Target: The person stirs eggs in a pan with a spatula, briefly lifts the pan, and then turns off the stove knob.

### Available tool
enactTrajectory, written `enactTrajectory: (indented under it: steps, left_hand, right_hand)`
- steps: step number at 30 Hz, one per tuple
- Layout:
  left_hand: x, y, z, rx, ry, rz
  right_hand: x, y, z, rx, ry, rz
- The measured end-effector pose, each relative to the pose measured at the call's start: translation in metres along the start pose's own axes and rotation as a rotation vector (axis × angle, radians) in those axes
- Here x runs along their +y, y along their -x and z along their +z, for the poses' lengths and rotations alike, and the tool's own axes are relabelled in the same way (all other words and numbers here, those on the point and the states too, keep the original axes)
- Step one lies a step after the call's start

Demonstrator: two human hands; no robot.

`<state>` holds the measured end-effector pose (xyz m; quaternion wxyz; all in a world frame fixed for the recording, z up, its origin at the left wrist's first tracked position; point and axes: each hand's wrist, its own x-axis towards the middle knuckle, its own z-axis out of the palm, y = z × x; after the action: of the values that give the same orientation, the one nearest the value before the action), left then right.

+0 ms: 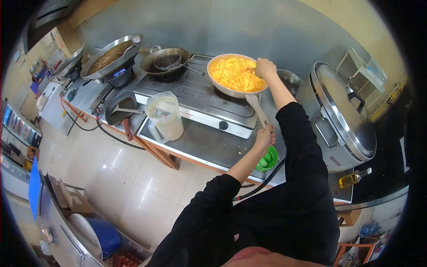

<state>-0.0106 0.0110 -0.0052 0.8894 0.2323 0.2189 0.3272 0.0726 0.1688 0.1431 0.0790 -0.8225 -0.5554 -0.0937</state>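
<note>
My left hand (265,136) is wrapped round the pale handle (255,107) of a frying pan (235,92) on the right burner of the gas stove. Yellow scrambled eggs (229,73) fill the pan in soft folds. Over the pan's right rim, my right hand (265,68) is closed on a brownish stirring utensil (251,70). Its lower end goes into the eggs, so I cannot make out its exact kind. Below my left hand stands a green bowl (267,159) with a green item inside.
On the stove's (195,95) left burner sits a wok (153,66) with a strainer. A cloudy plastic jug (165,118) stands in front. Left are a small pan (116,104) and an oil-filled wok (109,58). Right are a large lidded cooker (331,155) and an oil bottle (351,179).
</note>
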Motion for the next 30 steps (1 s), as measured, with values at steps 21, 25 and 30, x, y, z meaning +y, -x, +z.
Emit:
enactTrajectory:
  steps: [21, 25, 30]
  left_hand:
    - [0.009, 0.015, 0.013, 0.11, -0.102, 0.049]
    - [0.01, 0.016, 0.017, 0.15, -0.069, 0.021]
    - [0.002, 0.003, 0.003, 0.019, 0.005, -0.011]
  right_hand:
    - [-0.032, 0.013, -0.013, -0.122, -0.038, -0.061]
    - [-0.023, -0.003, -0.026, -0.109, -0.107, 0.075]
    - [-0.028, 0.045, -0.109, -0.238, 0.098, 0.015]
